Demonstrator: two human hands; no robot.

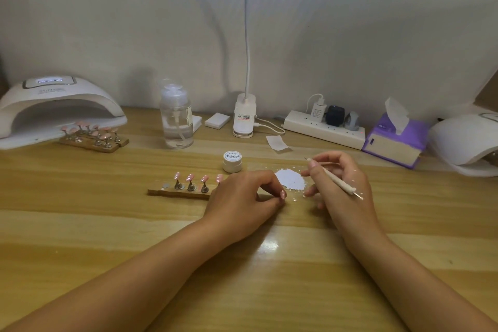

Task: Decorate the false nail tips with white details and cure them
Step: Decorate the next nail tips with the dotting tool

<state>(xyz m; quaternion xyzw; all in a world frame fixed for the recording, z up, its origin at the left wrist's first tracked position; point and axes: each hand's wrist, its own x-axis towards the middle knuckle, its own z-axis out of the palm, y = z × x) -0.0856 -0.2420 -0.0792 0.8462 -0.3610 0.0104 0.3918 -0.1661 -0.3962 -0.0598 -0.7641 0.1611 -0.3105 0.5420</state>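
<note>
My left hand [239, 197] rests on the wooden table with its fingers curled round a pink false nail tip [282, 193], which peeks out at the fingertips. My right hand [339, 180] holds a thin white dotting pen [334, 179] across its fingers, tip pointing up and left. Between the hands lies a patch of white gel [291, 179] on a clear sheet. A wooden holder strip [177, 193] with several pink tips on metal stands sits left of my left hand. A small white gel jar [232, 161] stands behind it.
A white curing lamp [54, 105] sits far left with a second wooden holder of pink tips [94, 137] at its mouth. A clear pump bottle [176, 118], desk lamp base [244, 118], power strip [323, 127], purple tissue box [394, 140] and another curing lamp [469, 140] line the back.
</note>
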